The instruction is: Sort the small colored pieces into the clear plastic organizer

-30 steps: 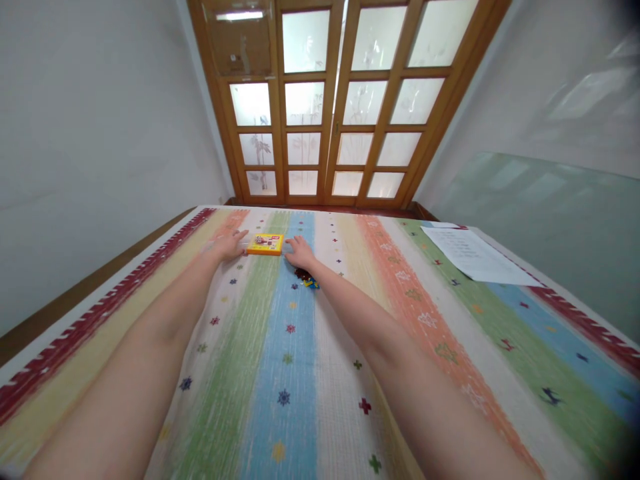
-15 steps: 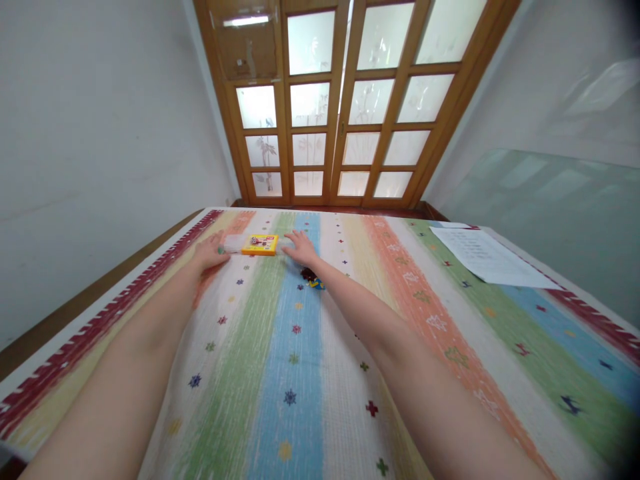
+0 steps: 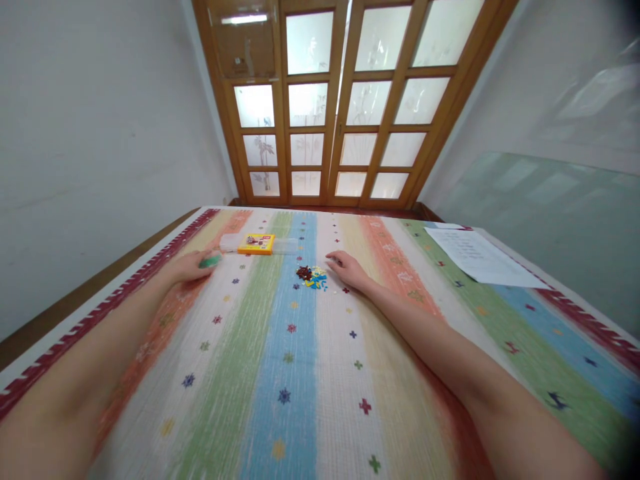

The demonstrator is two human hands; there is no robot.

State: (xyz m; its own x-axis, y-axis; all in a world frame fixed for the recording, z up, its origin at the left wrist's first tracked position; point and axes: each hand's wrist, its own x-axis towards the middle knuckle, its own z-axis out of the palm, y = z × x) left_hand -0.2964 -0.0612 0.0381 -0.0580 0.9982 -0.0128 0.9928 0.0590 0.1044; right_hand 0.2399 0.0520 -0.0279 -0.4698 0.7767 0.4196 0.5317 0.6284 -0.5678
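Observation:
My left hand (image 3: 189, 265) is on the left of the tablecloth, its fingers closed on a small round green object (image 3: 210, 261), perhaps a lid; they partly cover it. Just beyond lies a clear plastic container (image 3: 286, 246) on its side, with a yellow box (image 3: 257, 244) at its middle. To the right, a pile of small pieces in brown, yellow, white and blue (image 3: 316, 277) is spread on the blue stripe. My right hand (image 3: 346, 269) rests right beside that pile, fingers loosely bent and apart, with nothing visible in them.
A striped cloth (image 3: 270, 333) covers the table. Printed paper sheets (image 3: 485, 257) lie at the far right. Wooden doors with glass panes (image 3: 330, 107) stand behind the table, and a pale glass-like panel (image 3: 545, 213) leans along the right wall.
My left hand has come away from the container toward me, with the green object in it. My right hand has moved right and nearer, off the container's end, uncovering the pile.

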